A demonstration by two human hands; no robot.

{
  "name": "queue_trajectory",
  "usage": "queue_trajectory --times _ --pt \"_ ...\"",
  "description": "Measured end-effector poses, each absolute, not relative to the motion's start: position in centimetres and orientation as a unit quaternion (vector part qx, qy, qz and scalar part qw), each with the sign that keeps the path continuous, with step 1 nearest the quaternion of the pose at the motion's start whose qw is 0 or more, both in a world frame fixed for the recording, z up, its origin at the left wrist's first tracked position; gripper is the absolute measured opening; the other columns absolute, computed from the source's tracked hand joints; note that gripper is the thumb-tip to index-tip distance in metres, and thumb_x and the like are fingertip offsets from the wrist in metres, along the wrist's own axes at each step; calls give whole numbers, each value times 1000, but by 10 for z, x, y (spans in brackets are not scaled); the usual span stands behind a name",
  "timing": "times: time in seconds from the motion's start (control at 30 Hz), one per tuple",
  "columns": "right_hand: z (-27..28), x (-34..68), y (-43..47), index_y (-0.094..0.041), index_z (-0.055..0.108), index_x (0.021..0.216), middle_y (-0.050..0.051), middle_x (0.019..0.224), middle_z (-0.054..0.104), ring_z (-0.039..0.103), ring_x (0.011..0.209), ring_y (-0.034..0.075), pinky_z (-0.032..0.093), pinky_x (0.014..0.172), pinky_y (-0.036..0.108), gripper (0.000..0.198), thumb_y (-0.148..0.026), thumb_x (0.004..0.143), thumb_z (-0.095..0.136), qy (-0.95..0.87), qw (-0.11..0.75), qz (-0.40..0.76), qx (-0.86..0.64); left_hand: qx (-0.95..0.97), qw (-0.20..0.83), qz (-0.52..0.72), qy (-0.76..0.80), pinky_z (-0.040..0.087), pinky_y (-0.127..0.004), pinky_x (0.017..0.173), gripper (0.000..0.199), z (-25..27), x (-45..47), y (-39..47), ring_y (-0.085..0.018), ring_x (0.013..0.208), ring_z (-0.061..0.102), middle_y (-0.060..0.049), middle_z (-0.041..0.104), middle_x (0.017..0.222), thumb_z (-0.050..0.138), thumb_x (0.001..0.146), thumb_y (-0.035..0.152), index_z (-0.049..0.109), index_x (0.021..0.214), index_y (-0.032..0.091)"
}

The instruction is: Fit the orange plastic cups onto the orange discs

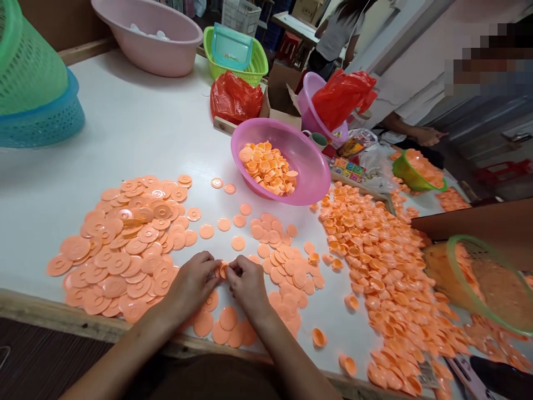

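Observation:
My left hand and my right hand meet over the table's front part, fingers pinched together. Between the fingertips are small orange plastic pieces: my right hand grips what looks like a toy cup, and my left hand holds a small orange piece against it, mostly hidden by the fingers. To the left spreads a heap of flat orange discs, like toy saucers. More discs lie right of my hands. Farther right is a large pile of orange toy cups.
Beyond my hands, a pink basin holds orange pieces. Green and blue baskets, a pale pink tub, and red bags stand around. Scissors lie at the lower right. Another person's hand shows at right.

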State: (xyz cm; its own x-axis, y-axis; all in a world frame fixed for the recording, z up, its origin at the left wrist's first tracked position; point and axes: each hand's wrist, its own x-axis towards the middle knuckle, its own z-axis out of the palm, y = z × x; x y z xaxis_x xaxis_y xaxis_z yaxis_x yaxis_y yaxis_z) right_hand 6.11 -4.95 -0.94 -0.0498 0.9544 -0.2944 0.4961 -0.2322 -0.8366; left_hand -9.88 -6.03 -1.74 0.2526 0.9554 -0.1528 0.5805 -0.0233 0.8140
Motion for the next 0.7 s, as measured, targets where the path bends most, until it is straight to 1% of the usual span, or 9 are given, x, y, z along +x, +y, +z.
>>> queue_trajectory --times 0.07,0.1,0.17,0.23,0.27,0.37,0.53,0.63,0.7 --pt "-9 61 -50 -22 55 61 -2 52 57 54 54 15 39 52 24 15 -17 75 54 -586 251 431 -639 631 450 248 581 48 -28 71 28 -14 -98 -55 -17 78 62 -3 66 87 58 81 28 70 105 20" --pt "-9 61 -50 -22 54 61 -2 54 58 54 56 14 39 53 24 15 -16 75 53 -596 249 420 -638 606 463 253 595 49 -28 70 30 -13 -96 -52 -17 77 62 -3 67 85 59 79 29 69 106 19" --pt "-9 60 -51 -21 55 63 -1 60 61 54 58 14 39 55 24 15 -15 76 53 -613 246 401 -635 578 468 246 622 47 -28 65 23 -13 -91 -48 -17 71 62 -1 67 77 58 77 29 69 94 19" --pt "-10 60 -52 -21 55 65 -1 63 62 53 60 14 38 57 24 15 -13 78 52 -625 244 387 -632 576 463 231 633 43 -27 61 14 -14 -86 -46 -16 66 59 1 64 68 55 76 28 66 80 19" --pt "-11 60 -52 -21 55 65 -1 64 62 53 60 13 38 58 24 15 -12 78 52 -629 245 380 -632 576 466 228 631 42 -26 59 13 -15 -85 -47 -16 64 57 2 62 65 54 77 28 64 76 20" --pt "-17 59 -55 -21 53 65 -1 64 60 52 60 13 38 58 24 16 -12 78 53 -629 260 366 -634 553 488 243 630 42 -25 58 16 -19 -85 -51 -15 65 57 2 63 66 54 80 33 64 77 20" --pt "-28 50 -62 -21 56 67 -1 65 61 55 60 13 42 58 23 13 -15 79 55 -587 297 401 -638 557 484 239 632 45 -25 60 24 -23 -88 -56 -18 71 63 0 70 75 55 82 42 65 80 20" --pt "-25 58 -59 -21 63 72 -2 63 63 56 57 13 43 55 23 11 -18 81 57 -562 301 459 -619 585 455 217 635 45 -25 59 24 -22 -88 -58 -17 67 64 1 69 72 53 81 43 64 83 22" --pt "-17 82 -53 -21 68 76 -1 65 67 60 58 14 45 56 24 12 -22 81 58 -553 319 485 -597 576 450 213 648 45 -25 55 24 -15 -89 -53 -17 60 63 2 68 66 55 78 44 64 84 22"
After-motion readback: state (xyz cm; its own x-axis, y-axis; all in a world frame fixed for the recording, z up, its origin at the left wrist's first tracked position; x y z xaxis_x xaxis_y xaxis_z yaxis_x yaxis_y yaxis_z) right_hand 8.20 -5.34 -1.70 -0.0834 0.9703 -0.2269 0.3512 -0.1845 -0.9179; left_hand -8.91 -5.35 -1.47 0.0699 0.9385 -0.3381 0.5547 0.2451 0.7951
